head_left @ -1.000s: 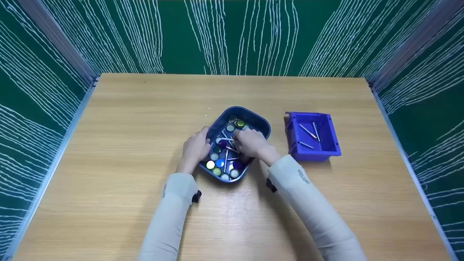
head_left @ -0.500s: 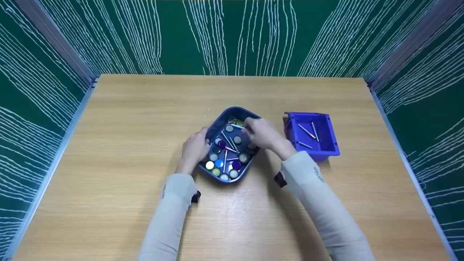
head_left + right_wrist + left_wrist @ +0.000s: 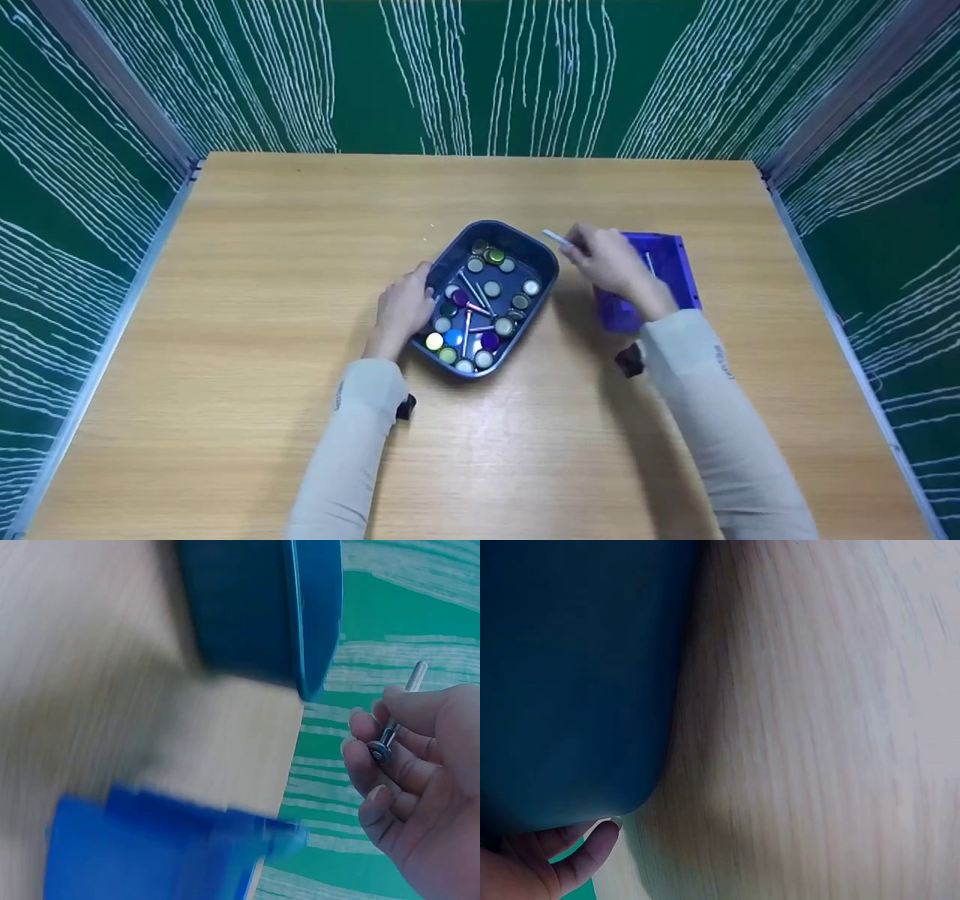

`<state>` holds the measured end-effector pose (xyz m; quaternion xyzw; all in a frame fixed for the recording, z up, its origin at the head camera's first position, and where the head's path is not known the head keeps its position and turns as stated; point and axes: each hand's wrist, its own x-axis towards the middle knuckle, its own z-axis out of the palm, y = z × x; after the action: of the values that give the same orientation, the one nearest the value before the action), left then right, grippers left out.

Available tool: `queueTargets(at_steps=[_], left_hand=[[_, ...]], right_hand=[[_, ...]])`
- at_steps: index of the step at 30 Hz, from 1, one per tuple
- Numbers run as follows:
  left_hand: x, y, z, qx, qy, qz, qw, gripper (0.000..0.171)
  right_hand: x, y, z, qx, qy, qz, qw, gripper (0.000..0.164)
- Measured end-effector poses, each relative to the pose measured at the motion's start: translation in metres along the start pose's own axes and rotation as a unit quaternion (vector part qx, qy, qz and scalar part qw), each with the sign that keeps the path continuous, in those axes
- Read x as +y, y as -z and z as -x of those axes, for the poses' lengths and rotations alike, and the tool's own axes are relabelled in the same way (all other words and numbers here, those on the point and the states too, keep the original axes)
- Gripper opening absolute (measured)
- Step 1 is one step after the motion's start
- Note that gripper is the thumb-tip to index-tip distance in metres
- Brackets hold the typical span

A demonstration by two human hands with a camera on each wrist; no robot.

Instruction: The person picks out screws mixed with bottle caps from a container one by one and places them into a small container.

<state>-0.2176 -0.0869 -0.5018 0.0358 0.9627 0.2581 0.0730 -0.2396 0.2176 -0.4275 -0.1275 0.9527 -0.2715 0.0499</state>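
We see the left hand (image 3: 403, 307) gripping the left wall of the dark blue tub (image 3: 525, 249), in which round caps (image 3: 454, 337) and metal rods (image 3: 466, 334) lie mixed. The right hand (image 3: 611, 262) pinches one metal bolt (image 3: 555, 237) with thumb and fingers, the bolt held up just right of the tub, and in our head view this hand covers part of the purple bin (image 3: 681, 289) on the wooden surface (image 3: 480, 457).

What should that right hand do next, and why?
Perhaps carry the bolt slightly right and release it into the purple bin: the right hand pinches it left of that bin, and a similar piece lies inside.
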Motion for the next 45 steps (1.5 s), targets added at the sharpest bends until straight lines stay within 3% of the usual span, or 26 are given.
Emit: queueTargets(at_steps=[7, 16, 24, 34, 39, 45], left_hand=[[-0.001, 0.002, 0.000, 0.000, -0.001, 0.003, 1.0000, 0.041], [-0.002, 0.000, 0.001, 0.007, -0.002, 0.006, 1.0000, 0.040], [-0.003, -0.001, 0.001, 0.011, -0.011, 0.005, 0.9999, 0.040], [-0.001, 0.001, 0.001, 0.005, -0.006, 0.001, 1.0000, 0.041], [0.000, 0.000, 0.001, 0.001, -0.003, 0.003, 1.0000, 0.042], [0.000, 0.000, 0.001, 0.009, -0.006, -0.002, 0.9999, 0.041]], right_hand=[[0.025, 0.023, 0.009, -0.003, -0.036, -0.010, 0.999, 0.021], [0.048, 0.039, 0.020, -0.013, -0.064, 0.042, 0.997, 0.027], [0.070, 0.035, 0.025, -0.010, -0.077, 0.110, 0.991, 0.020], [0.087, 0.025, 0.028, -0.066, -0.047, 0.190, 0.978, 0.015], [0.090, 0.020, 0.028, -0.059, -0.030, 0.190, 0.980, 0.020], [0.087, 0.023, 0.026, -0.054, -0.046, 0.151, 0.986, 0.021]])
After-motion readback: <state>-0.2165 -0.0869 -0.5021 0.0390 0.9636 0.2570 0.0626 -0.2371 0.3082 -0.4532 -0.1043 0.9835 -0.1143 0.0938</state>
